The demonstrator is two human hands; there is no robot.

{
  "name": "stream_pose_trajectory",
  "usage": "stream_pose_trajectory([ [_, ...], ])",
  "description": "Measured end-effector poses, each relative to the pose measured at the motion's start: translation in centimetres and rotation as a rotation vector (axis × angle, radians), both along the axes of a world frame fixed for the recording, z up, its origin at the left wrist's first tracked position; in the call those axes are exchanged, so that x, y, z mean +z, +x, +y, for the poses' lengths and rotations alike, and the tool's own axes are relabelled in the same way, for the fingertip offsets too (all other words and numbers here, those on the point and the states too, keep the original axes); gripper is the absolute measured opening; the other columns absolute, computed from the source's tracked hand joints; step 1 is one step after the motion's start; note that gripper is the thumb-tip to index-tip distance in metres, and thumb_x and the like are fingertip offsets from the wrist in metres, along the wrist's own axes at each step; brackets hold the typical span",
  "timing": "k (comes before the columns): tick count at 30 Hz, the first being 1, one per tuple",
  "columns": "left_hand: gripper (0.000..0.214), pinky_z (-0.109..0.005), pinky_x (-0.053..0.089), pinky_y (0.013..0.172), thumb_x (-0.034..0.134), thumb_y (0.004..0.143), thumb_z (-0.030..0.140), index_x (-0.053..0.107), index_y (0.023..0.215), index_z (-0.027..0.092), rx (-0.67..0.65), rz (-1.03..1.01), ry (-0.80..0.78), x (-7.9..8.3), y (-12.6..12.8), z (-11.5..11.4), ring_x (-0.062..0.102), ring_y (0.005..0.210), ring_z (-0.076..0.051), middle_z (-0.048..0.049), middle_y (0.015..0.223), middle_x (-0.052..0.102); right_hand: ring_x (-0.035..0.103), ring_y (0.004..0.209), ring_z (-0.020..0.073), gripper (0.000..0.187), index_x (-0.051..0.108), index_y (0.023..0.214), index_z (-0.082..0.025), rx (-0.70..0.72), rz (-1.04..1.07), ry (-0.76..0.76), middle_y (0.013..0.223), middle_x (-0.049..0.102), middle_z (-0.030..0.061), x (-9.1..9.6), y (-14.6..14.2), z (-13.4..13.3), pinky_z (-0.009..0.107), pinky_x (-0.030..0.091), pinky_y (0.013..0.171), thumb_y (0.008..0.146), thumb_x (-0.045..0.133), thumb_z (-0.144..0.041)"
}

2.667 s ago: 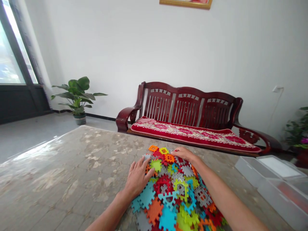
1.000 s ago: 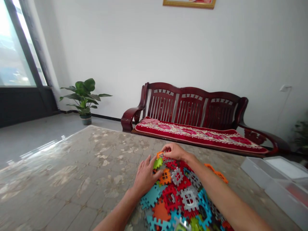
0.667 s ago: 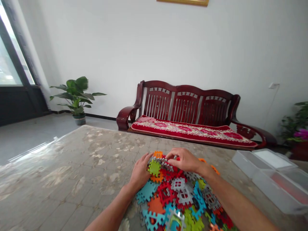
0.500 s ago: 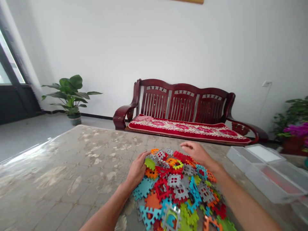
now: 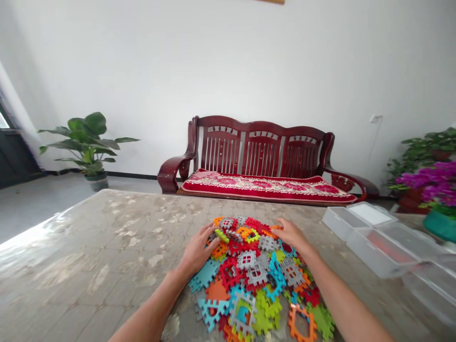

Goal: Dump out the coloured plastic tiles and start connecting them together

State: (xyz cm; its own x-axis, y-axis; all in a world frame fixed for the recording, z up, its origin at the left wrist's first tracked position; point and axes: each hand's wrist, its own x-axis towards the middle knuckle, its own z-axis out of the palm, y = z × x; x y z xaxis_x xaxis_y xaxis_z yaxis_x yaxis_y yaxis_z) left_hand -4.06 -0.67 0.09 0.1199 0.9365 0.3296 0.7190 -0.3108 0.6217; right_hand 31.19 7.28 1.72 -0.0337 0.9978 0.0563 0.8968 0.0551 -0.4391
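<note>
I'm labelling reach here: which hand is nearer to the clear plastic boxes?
Right. The right hand is at the right edge of the pile, left of the boxes; the left hand is at the pile's left edge, farther away.

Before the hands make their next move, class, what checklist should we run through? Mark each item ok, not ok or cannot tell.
1. Left hand at the pile: ok, at its left edge beside a tilted light green piece.
2. Firm grip on that piece: cannot tell.
3. Right hand at the pile: ok, by its far right edge.
4. Pieces spread singly: not ok, many overlap.
5. Colours separated: not ok, red, grey, blue, green and orange are mixed.
6. Translucent boxes apart from the hands: ok, they stand to the right.
</note>
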Motion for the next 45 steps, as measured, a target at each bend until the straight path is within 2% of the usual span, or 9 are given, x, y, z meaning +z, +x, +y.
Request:
stream_pose_trajectory([
  [8,0.028,-0.036,0.044,0.108,0.046,0.091,0.037,0.067,0.102,0.023,-0.027,-0.044,0.009,-1.0,-0.3,0.6,0.06,0.119,-0.021,-0.0083,0.129,0.063,0.067,0.089,0.0186,0.042,0.074,0.106,-0.019,0.013,0.145,0.042,0.102,0.074,0.0059,2.9,-3.7,-1.3,0.025,0.049,0.078,0.069,0.056,-0.009],
  [13,0.025,-0.034,0.045,0.106,0.045,0.091,0.036,0.066,0.096,0.022,-0.019,-0.037,-0.004,-0.8,-0.3,0.7,0.061,0.115,-0.021,-0.0092,0.126,0.063,0.065,0.087,0.019,0.031,0.076,0.092,-0.021,0.255,0.158,0.18,0.1,0.07,0.0071,4.5,-6.8,-4.9,0.029,0.049,0.081,0.073,0.054,-0.011],
  [17,0.025,-0.033,0.044,0.105,0.045,0.091,0.035,0.066,0.097,0.022,-0.018,-0.04,-0.01,-0.9,-0.3,0.8,0.06,0.117,-0.021,-0.0086,0.127,0.063,0.066,0.094,0.0201,0.024,0.075,0.092,-0.023,0.451,0.302,0.187,0.103,0.072,0.0068,5.2,-7.3,-7.4,0.03,0.051,0.083,0.081,0.054,-0.018],
  [21,0.024,-0.034,0.044,0.105,0.047,0.09,0.036,0.066,0.095,0.022,-0.024,-0.067,0.005,-1.3,-0.6,1.2,0.06,0.115,-0.022,-0.0079,0.122,0.065,0.067,0.097,0.023,0.029,0.073,0.099,-0.022,0.274,0.427,0.259,0.104,0.073,0.0078,4.2,-3.8,-7.4,0.034,0.052,0.086,0.086,0.051,-0.037],
  [25,0.025,-0.036,0.045,0.104,0.048,0.089,0.038,0.067,0.094,0.022,-0.035,-0.098,0.03,-1.8,-0.7,1.5,0.061,0.113,-0.024,-0.0087,0.121,0.065,0.06,0.119,0.0294,0.051,0.066,0.119,-0.019,0.033,0.31,0.302,0.125,0.067,0.0125,1.4,2.0,-6.0,0.045,0.044,0.104,0.084,0.049,-0.051],
  [29,0.026,-0.038,0.045,0.105,0.048,0.089,0.04,0.067,0.095,0.023,-0.027,-0.119,0.037,-1.9,-0.7,1.4,0.061,0.113,-0.024,-0.0083,0.12,0.066,0.053,0.129,0.0337,0.064,0.06,0.13,-0.014,-0.113,0.178,0.127,0.136,0.06,0.0182,-1.3,5.3,-5.6,0.049,0.037,0.111,0.085,0.044,-0.057],
  [32,0.026,-0.038,0.045,0.105,0.049,0.089,0.04,0.067,0.095,0.023,-0.019,-0.127,0.039,-1.7,-0.6,1.3,0.061,0.113,-0.024,-0.0083,0.12,0.066,0.053,0.13,0.0335,0.069,0.057,0.136,-0.014,-0.08,0.12,0.056,0.138,0.059,0.0182,-2.2,4.9,-6.1,0.048,0.038,0.11,0.088,0.04,-0.06],
  [40,0.024,-0.038,0.046,0.104,0.049,0.088,0.038,0.067,0.091,0.023,-0.02,-0.115,0.037,-1.3,-0.4,1.1,0.062,0.112,-0.024,-0.009,0.119,0.066,0.06,0.119,0.0316,0.055,0.066,0.124,-0.019,0.036,0.053,0.174,0.124,0.067,0.013,-1.8,2.1,-6.7,0.045,0.042,0.104,0.086,0.049,-0.055],
  [45,0.022,-0.037,0.046,0.103,0.049,0.089,0.036,0.066,0.094,0.023,-0.013,-0.097,0.032,-1.6,-0.5,1.2,0.062,0.112,-0.024,-0.0095,0.121,0.065,0.064,0.108,0.0286,0.044,0.07,0.115,-0.021,0.017,0.109,0.217,0.114,0.069,0.0107,-1.2,1.2,-6.4,0.042,0.046,0.097,0.082,0.056,-0.047],
])
